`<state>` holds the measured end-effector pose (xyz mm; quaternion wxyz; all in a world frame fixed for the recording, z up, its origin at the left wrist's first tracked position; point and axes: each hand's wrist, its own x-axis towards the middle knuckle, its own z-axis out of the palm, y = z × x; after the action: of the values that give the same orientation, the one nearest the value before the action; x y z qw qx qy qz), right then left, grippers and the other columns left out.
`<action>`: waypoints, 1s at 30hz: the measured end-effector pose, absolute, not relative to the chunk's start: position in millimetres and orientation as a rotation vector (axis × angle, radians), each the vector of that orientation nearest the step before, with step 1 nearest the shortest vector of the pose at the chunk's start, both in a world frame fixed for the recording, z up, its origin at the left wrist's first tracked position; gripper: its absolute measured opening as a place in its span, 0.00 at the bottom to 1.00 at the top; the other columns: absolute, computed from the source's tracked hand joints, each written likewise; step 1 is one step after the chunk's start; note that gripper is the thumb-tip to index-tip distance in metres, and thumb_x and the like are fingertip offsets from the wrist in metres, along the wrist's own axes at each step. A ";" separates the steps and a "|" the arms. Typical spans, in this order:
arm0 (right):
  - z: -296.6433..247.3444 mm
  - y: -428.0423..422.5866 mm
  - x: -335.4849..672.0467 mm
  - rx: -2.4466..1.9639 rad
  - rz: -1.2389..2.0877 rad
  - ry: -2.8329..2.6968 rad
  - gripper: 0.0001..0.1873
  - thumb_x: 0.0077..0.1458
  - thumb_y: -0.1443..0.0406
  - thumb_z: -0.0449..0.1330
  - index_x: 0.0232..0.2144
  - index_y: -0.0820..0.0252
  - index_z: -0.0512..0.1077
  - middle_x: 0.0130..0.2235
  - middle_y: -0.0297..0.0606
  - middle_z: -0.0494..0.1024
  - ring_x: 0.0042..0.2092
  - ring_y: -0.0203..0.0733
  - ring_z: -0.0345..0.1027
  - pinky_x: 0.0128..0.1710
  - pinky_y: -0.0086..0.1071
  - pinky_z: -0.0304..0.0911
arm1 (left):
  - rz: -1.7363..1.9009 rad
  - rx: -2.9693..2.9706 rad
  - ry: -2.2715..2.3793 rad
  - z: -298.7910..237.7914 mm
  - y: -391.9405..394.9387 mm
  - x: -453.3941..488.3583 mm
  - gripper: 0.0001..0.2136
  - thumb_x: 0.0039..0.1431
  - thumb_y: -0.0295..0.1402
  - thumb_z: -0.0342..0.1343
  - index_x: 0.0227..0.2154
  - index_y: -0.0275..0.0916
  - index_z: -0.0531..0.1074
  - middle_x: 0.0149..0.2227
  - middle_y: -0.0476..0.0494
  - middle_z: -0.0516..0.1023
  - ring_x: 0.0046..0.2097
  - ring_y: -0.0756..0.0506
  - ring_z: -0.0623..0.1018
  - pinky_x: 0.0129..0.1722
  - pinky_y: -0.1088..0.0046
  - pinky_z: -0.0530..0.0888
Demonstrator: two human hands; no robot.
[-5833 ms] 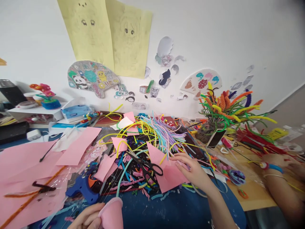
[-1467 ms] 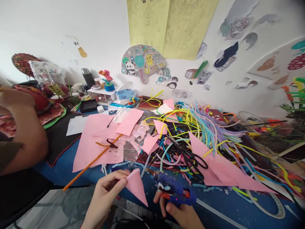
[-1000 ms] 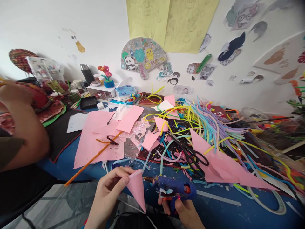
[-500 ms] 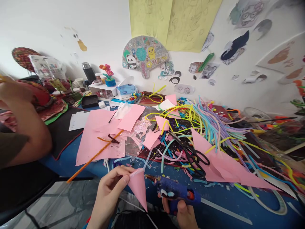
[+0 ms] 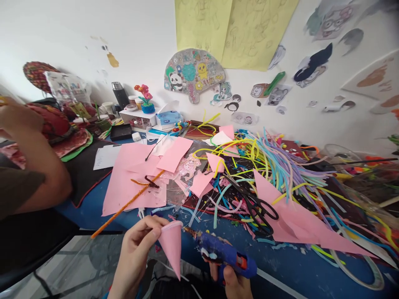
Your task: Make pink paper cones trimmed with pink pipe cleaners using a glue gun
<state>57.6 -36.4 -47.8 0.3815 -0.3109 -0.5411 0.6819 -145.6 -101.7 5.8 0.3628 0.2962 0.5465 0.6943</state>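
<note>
Between thumb and fingers, my left hand (image 5: 139, 245) pinches a pink paper cone (image 5: 171, 247) by its wide rim, with the point hanging down. A pale fuzzy strip (image 5: 173, 225) runs along that rim. My right hand (image 5: 229, 276) is wrapped around the handle of a blue hot glue gun (image 5: 224, 253). The gun's nozzle points left, close to the right side of the cone's rim; I cannot tell whether it touches. A whitish glue stick (image 5: 280, 284) extends from the gun's rear.
Black scissors (image 5: 254, 203), pink paper sheets (image 5: 124, 182) and a heap of coloured pipe cleaners (image 5: 280, 158) cover the blue table (image 5: 218, 230). An orange fuzzy stick (image 5: 121, 211) overhangs the front edge. At far left rests another person's arm (image 5: 40, 158).
The cone and my left hand have shifted left and slightly down in view. The glue gun has also moved left, its nozzle staying near the rim. The whole view has shifted slightly.
</note>
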 end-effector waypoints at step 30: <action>-37.3 -34.4 64.1 -0.988 1.965 -1.292 0.33 0.51 0.36 0.56 0.17 0.58 0.65 0.16 0.32 0.63 0.19 0.34 0.57 0.21 0.30 0.57 | 1.735 0.988 1.483 10.9 -107.1 -137.1 0.08 0.59 0.34 0.60 0.24 0.42 0.75 0.30 0.46 0.81 0.34 0.42 0.76 0.40 0.66 0.68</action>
<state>64.1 -34.4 -37.3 0.2911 -0.3704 -0.4845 0.7371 -137.1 -107.1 10.9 0.3214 0.3761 0.5645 0.6607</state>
